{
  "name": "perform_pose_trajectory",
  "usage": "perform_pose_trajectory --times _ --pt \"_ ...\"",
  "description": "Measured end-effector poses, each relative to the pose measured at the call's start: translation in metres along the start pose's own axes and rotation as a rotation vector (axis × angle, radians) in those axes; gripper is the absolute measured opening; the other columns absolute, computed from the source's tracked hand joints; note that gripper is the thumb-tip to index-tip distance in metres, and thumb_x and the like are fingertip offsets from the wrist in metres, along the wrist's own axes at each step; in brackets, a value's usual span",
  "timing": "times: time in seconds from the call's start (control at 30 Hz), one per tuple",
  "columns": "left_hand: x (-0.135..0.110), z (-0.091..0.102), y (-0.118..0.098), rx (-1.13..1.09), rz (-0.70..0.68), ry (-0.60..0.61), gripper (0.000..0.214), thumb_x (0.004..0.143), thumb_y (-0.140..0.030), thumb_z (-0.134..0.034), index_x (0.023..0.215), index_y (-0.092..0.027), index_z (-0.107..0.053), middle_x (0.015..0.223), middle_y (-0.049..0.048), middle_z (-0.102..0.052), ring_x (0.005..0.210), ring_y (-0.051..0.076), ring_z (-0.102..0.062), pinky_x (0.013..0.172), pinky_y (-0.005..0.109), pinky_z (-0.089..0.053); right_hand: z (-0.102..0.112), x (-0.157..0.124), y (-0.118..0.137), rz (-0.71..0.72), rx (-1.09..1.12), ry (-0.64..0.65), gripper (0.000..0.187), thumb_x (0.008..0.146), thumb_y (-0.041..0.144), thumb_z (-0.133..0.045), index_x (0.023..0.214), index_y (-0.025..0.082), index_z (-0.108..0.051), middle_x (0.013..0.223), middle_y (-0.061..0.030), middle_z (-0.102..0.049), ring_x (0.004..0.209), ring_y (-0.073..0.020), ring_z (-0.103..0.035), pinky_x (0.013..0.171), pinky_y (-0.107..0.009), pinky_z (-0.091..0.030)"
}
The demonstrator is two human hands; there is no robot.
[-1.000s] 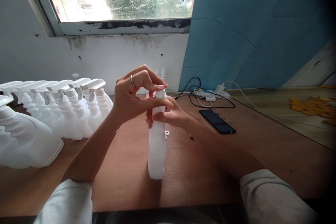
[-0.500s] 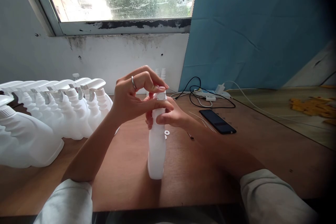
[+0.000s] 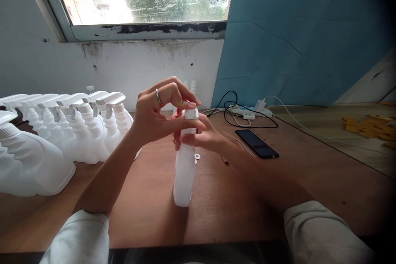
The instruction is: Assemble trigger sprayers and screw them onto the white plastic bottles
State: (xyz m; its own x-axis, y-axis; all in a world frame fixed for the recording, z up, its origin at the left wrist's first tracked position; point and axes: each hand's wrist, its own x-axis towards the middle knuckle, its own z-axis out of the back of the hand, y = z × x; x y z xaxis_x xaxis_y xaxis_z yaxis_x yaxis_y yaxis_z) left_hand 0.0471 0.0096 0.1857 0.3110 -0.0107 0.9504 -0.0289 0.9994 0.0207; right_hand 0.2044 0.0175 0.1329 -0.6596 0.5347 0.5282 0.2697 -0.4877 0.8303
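A white plastic spray bottle point(image 3: 184, 173) stands upright on the brown table point(image 3: 148, 198) in front of me. My left hand point(image 3: 157, 113), with a ring on one finger, pinches the white spray head point(image 3: 191, 114) at the bottle's top between thumb and fingertips. My right hand point(image 3: 201, 136) wraps round the bottle's neck from behind, just under the spray head. A small white washer point(image 3: 196, 156) lies on the table right beside the bottle.
A row of several finished white spray bottles point(image 3: 77, 132) stands at the left. A black phone point(image 3: 256, 143), black and white cables point(image 3: 238, 111) and a white charger lie at the back right. Yellow pieces point(image 3: 368, 126) lie far right. Wall and window are behind.
The bottle has lifted slightly and tilted a little; the spray head has turned a bit under my left fingers. Both hands keep their hold.
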Motion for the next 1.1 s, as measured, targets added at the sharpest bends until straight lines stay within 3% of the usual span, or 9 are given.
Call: perform_pose_trajectory --times 0.3,0.5,0.63,0.73,0.8,0.9,1.03,1.1 --pt "0.0 -0.001 -0.005 0.063 0.033 0.008 0.032 0.069 -0.048 -0.08 0.079 -0.025 -0.06 0.081 0.0009 -0.065 0.071 0.016 -0.066 0.06 0.033 -0.058 0.0 0.0 0.001 -0.027 0.015 0.043 0.02 0.073 0.029 -0.072 0.077 0.014 -0.06 0.066 -0.0026 -0.067 0.062 -0.0146 -0.063 0.056 -0.026 -0.052" --pt "-0.001 -0.002 -0.012 0.099 0.02 0.009 0.032 0.069 -0.048 -0.08 0.079 -0.025 -0.061 0.082 0.0018 -0.066 0.073 0.017 -0.066 0.059 0.033 -0.056 0.002 0.003 0.004 -0.008 0.064 0.259 0.033 0.072 0.044 -0.073 0.076 0.013 -0.064 0.067 -0.0029 -0.067 0.064 -0.0142 -0.061 0.058 -0.025 -0.05" --pt "-0.002 -0.002 -0.016 0.094 0.0 -0.017 0.031 0.069 -0.049 -0.08 0.078 -0.025 -0.061 0.083 0.0018 -0.067 0.071 0.018 -0.066 0.059 0.034 -0.056 0.001 0.003 0.008 0.02 -0.002 0.24 0.023 0.077 0.036 -0.071 0.075 0.014 -0.065 0.066 -0.0024 -0.067 0.067 -0.014 -0.061 0.065 -0.026 -0.05" --pt "-0.002 -0.001 -0.017 0.113 0.009 -0.017 0.033 0.068 -0.05 -0.08 0.078 -0.025 -0.061 0.084 0.0019 -0.067 0.071 0.018 -0.066 0.059 0.035 -0.057 0.0 0.001 0.006 0.005 -0.003 0.275 0.026 0.076 0.039 -0.072 0.074 0.013 -0.066 0.07 -0.0038 -0.068 0.071 -0.0148 -0.062 0.064 -0.025 -0.051" --pt "-0.001 0.001 -0.017 0.102 0.003 -0.008 0.033 0.068 -0.049 -0.081 0.076 -0.024 -0.06 0.084 0.002 -0.068 0.072 0.017 -0.067 0.06 0.034 -0.058 -0.001 0.0 0.003 0.014 0.007 0.237 0.027 0.074 0.04 -0.073 0.077 0.014 -0.066 0.069 -0.0031 -0.068 0.069 -0.0148 -0.062 0.059 -0.024 -0.05" --pt "0.003 0.006 -0.02 0.072 0.014 -0.002 0.029 0.069 -0.042 -0.082 0.076 -0.023 -0.06 0.085 0.0019 -0.069 0.076 0.017 -0.068 0.064 0.032 -0.059 -0.007 -0.001 0.004 0.011 -0.005 0.079 0.023 0.076 0.035 -0.072 0.075 0.014 -0.063 0.067 -0.0029 -0.067 0.066 -0.0147 -0.062 0.058 -0.025 -0.051" --pt "0.01 0.02 -0.033 0.137 0.21 0.083 0.023 0.072 -0.031 -0.082 0.082 -0.021 -0.065 0.097 0.0023 -0.071 0.086 0.016 -0.069 0.07 0.028 -0.061 -0.014 0.0 0.012 -0.055 -0.054 -0.126 0.029 0.07 0.036 -0.079 0.077 0.013 -0.062 0.071 -0.0031 -0.066 0.065 -0.0138 -0.062 0.057 -0.025 -0.051" --pt "0.012 0.028 -0.041 0.224 0.323 0.143 0.021 0.073 -0.029 -0.081 0.087 -0.021 -0.068 0.096 0.0008 -0.073 0.085 0.015 -0.07 0.071 0.026 -0.062 -0.016 0.002 0.013 -0.077 -0.057 -0.171 0.032 0.068 0.035 -0.082 0.08 0.013 -0.061 0.073 -0.0024 -0.066 0.068 -0.014 -0.063 0.059 -0.025 -0.052"
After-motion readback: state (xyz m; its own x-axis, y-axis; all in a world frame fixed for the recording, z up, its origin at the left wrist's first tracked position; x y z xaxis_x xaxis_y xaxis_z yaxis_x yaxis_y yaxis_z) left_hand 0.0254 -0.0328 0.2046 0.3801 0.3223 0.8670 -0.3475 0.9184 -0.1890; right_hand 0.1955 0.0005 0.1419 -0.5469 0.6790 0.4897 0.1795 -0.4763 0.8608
